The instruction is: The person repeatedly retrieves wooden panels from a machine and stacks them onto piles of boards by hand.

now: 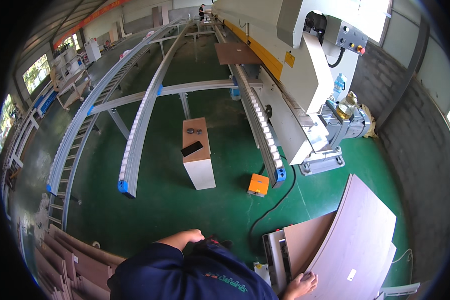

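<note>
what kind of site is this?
Likely a panel or furniture workshop: a long machine fed by roller tracks on a green floor, and stacked boards under the right hand. The left hand holds nothing.

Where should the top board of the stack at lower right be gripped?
Judging by its pose, along the near left edge of the top board, where the right hand already rests. The board is wide, thin and flat on the stack, so only its edges offer a hold; that edge overhangs the lower boards slightly.
</note>
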Action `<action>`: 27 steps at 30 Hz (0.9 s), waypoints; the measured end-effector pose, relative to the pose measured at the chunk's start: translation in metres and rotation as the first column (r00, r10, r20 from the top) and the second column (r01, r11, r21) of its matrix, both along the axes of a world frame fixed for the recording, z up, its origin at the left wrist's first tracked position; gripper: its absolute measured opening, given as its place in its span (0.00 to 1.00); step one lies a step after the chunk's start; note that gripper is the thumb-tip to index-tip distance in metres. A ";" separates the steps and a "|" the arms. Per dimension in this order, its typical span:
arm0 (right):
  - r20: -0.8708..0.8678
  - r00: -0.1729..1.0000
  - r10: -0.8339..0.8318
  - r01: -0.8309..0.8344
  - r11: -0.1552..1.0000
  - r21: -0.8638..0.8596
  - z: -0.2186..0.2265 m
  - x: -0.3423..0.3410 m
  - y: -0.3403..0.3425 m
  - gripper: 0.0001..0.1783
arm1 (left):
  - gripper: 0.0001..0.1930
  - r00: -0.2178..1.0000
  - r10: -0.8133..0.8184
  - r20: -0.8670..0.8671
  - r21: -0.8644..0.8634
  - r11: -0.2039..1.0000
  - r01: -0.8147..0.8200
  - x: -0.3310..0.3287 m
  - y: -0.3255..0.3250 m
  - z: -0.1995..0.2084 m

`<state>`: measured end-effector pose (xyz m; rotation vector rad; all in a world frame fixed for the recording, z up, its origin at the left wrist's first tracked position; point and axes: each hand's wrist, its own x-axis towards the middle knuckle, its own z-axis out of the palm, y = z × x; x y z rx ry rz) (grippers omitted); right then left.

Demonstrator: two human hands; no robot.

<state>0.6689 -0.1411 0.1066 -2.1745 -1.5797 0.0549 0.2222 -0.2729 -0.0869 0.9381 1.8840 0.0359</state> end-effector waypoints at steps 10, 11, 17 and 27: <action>-0.001 1.000 -0.017 0.017 0.994 0.108 -0.046 0.019 0.004 0.19 | 0.20 0.943 0.321 0.089 0.154 0.931 -0.331 -0.013 0.026 0.019; 0.007 1.000 -0.026 0.025 0.993 0.115 -0.047 0.019 0.005 0.18 | 0.20 0.947 0.307 0.095 0.162 0.934 -0.319 -0.016 0.033 0.018; 0.020 1.000 0.010 -0.013 0.987 0.160 -0.040 0.009 0.007 0.18 | 0.22 0.937 0.340 0.083 0.201 0.915 -0.350 -0.048 0.063 0.003; -0.125 0.992 0.019 0.007 0.979 0.205 -0.037 -0.041 0.060 0.18 | 0.24 0.652 0.654 0.384 0.388 0.526 -0.757 -0.182 0.244 0.075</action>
